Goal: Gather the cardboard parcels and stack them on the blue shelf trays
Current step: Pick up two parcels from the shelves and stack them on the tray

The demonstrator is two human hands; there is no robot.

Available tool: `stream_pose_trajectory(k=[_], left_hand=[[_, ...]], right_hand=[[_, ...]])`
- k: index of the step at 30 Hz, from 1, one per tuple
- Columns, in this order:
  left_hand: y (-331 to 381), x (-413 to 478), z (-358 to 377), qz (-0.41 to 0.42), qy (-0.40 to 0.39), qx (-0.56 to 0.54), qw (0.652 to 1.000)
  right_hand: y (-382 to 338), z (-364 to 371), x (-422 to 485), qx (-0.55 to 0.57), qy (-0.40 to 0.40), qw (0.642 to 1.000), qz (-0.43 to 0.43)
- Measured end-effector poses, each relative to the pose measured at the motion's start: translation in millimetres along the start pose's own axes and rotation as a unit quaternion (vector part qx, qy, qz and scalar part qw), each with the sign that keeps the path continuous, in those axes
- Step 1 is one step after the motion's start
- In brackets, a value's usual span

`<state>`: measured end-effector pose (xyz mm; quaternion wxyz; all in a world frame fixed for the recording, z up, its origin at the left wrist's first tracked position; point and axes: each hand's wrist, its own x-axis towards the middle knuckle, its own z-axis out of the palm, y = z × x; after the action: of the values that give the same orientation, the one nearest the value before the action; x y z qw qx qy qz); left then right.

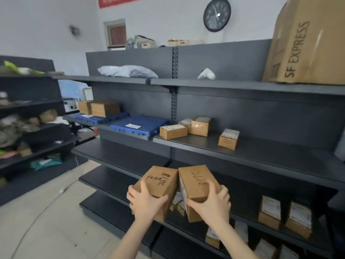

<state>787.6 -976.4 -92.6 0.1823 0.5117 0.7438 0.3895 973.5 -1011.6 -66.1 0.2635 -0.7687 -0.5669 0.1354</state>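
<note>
My left hand grips a small cardboard parcel with black handwriting on top. My right hand grips a second handwritten parcel beside it; the two boxes touch at their upper edges. Both are held in front of the dark shelving, below the middle shelf. On that shelf lie two blue trays: the nearer one carries only a paper slip, the farther one bears two stacked-looking brown boxes. Three loose parcels sit on the bare shelf right of the trays.
A large SF Express carton stands on the top shelf at right, with white poly bags further left. Labelled parcels sit on lower shelves at right. Another dark rack with mixed goods stands left across a pale floor aisle.
</note>
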Motion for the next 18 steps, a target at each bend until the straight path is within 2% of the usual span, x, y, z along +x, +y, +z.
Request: stream_pose_trajectory(k=[8, 12, 18], left_hand=[[-12.5, 83.8, -129.8, -0.013, 0.11, 0.009, 0.994], [-26.1, 133.5, -192.3, -0.008, 0.151, -0.008, 0.989], [-59.9, 215.1, -290.9, 0.007, 0.179, -0.009, 0.984]], right_hand=[[-149.6, 16.9, 16.0, 0.066, 0.009, 0.991, -0.118], [-222.8, 26.3, 25.7, 0.091, 0.016, 0.984, -0.15], [-317.1, 50.7, 44.4, 0.129, 0.024, 0.972, -0.193]])
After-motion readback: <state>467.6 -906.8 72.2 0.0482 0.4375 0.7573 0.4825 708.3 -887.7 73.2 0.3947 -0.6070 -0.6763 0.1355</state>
